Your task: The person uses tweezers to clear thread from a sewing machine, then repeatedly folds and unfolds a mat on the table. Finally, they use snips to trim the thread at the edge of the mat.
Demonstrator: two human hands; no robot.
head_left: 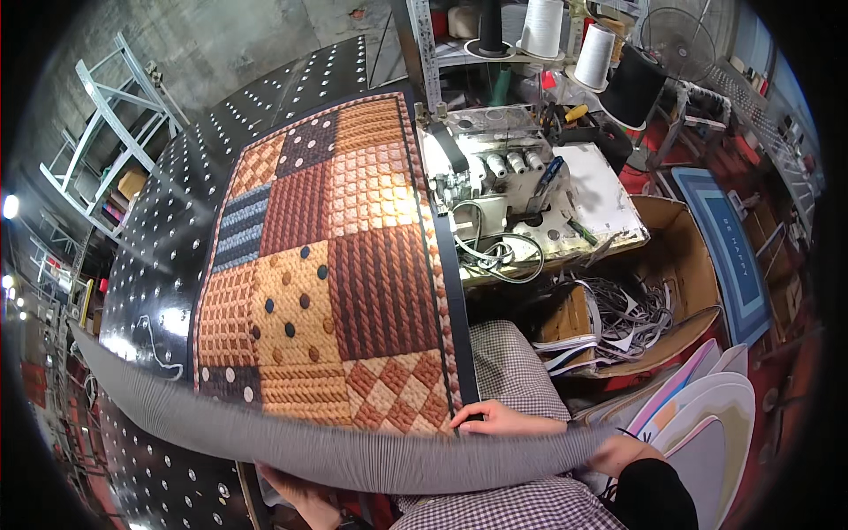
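Observation:
A patchwork-patterned mat in brown, tan and dark squares lies on the black table, with a dark border. Across its near end bows a long grey ribbed sheet, seen almost edge-on and smeared by motion. My left hand grips the sheet's lower edge from below, and its fingers are partly hidden. My right hand, from a black sleeve at lower right, lies at the mat's near right corner. Its fingers reach out over the dark border, and the sheet's right end crosses that forearm.
Right of the mat stands a sewing machine with cables and tools, thread cones behind. Below it, a cardboard box holds tangled strips. Several mats lean at lower right beside a blue mat. Metal studs dot the black table.

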